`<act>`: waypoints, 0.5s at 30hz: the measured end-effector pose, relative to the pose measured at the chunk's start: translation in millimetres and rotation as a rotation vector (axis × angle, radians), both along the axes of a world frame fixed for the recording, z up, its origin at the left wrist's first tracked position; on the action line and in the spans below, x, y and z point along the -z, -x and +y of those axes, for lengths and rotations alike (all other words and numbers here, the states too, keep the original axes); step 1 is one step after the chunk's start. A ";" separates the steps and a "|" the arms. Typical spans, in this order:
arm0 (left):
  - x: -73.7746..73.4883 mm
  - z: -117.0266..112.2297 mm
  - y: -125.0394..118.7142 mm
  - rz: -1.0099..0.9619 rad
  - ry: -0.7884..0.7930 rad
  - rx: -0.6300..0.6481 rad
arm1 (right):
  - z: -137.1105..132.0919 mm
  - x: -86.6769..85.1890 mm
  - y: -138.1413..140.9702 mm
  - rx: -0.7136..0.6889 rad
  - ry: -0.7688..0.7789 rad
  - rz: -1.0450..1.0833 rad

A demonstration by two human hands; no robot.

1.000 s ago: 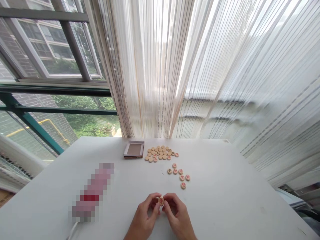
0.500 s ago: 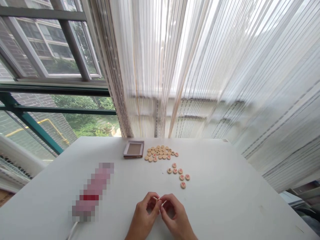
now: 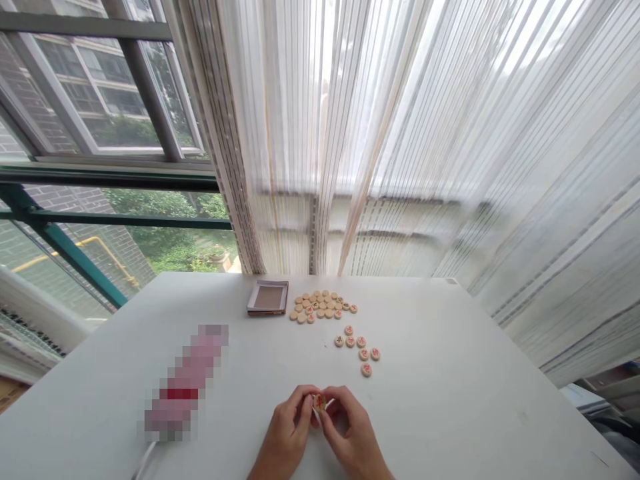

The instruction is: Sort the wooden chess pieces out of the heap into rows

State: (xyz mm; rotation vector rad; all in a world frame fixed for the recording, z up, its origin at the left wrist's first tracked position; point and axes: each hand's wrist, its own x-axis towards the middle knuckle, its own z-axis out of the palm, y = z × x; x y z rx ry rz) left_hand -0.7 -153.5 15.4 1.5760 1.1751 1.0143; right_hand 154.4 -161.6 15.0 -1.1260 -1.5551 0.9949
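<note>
Between the fingertips of both hands is a round wooden Chinese chess piece [image 3: 319,402], its red character turned up toward me. My left hand [image 3: 291,423] is closed on its left edge, thumb and forefinger pinching. From the other side my right hand [image 3: 349,423] pinches the right edge. Both hands are just above the near part of the table. Beyond them lie several loose pieces in a small group, among them a red-marked piece [image 3: 367,369] closest to my right hand and a black-marked piece [image 3: 339,341] at the left.
Farther back, several more pieces [image 3: 323,305] lie in a cluster, many with blank faces up. Left of it sits a shallow open box [image 3: 269,298]. A blurred-out pink object [image 3: 187,380] with a white cord lies left on the white table [image 3: 450,400]. Curtains [image 3: 400,133] hang behind.
The piece in my fingers has turned so that its red face now shows; before, it was mostly hidden. The hands have hardly moved, and the table pieces are where they were.
</note>
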 end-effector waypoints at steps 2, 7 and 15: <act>0.8 0.3 1.4 0.020 0.000 -0.003 | -0.1 -1.8 -0.9 0.004 0.015 0.003; -1.1 0.1 1.3 0.018 -0.022 0.032 | -0.5 -3.6 -1.5 0.027 0.025 0.047; -4.7 -0.7 -3.5 -0.006 -0.070 0.015 | -0.7 -4.9 -2.2 0.054 0.045 0.078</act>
